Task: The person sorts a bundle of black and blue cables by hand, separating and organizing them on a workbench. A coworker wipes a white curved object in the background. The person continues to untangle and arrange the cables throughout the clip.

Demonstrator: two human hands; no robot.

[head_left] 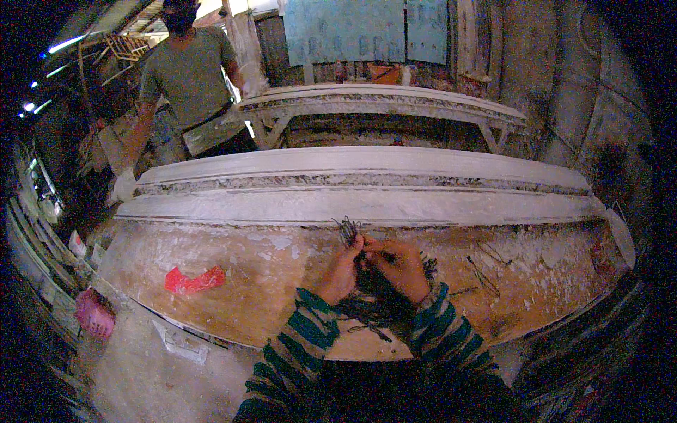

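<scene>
1. The fibres are a dark, wiry, tangled bundle, loose strands sticking out at both ends.
2. The left hand and right hand meet over the bundle near the worktop's near edge, about midway along it; each grip is closed on the fibres, fingertips pinching the upper strands.
3. The bundle's long axis runs from the near edge toward the far edge, a thin frayed tuft pointing at the far edge just past the fingers.
4. The worktop is a worn brown board, blotched with white plaster.
5. A long white plaster moulding lies along the far edge, smooth and stepped in profile, its rim crumbly.
6. A crumpled red scrap lies toward the left end.
7. Both sleeves are striped green and dark.
</scene>
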